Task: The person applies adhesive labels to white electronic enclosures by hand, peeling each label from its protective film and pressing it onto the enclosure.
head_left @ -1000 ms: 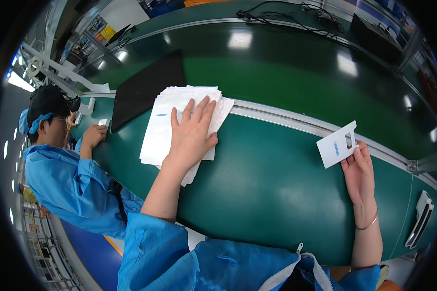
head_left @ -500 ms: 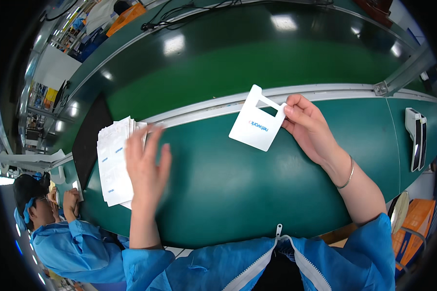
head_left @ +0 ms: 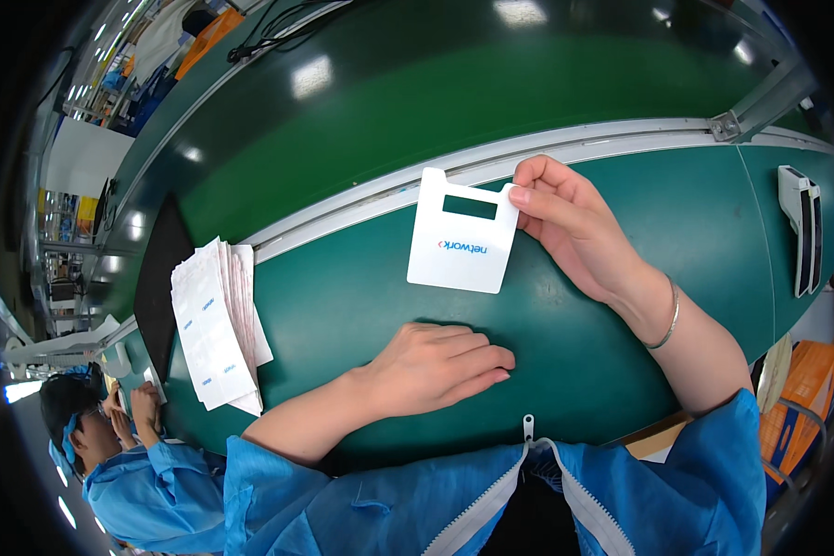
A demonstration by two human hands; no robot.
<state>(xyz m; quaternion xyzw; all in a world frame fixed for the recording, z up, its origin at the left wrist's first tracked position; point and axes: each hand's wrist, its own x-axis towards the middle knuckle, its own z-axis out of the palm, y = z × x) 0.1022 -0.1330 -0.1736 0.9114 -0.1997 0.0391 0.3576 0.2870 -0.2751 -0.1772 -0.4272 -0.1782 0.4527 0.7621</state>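
Between the thumb and fingers of my right hand point(head_left: 574, 222) is a thin white plate point(head_left: 463, 264) with a rectangular cut-out and blue and red printing. I hold it by its upper right corner, above the green table point(head_left: 343, 315), with a tab sticking up at its upper left. My left hand point(head_left: 435, 366) rests palm down on the table below the plate, fingers together and curled in; nothing shows in it, though its palm is hidden. A fanned stack of white printed sheets point(head_left: 204, 329) lies to the left, apart from both hands.
Beside the stack is a black sheet point(head_left: 159, 287). A metal rail point(head_left: 343, 208) runs behind the table, with a bracket point(head_left: 727, 125) on the right. White-and-black devices point(head_left: 800, 232) stand at the far right. A co-worker in blue point(head_left: 148, 482) sits at the left.
My left hand has moved right and nearer me, from beside the stack onto the table, its spread fingers curling in. The plate has shifted slightly left and turned more upright in my right hand.
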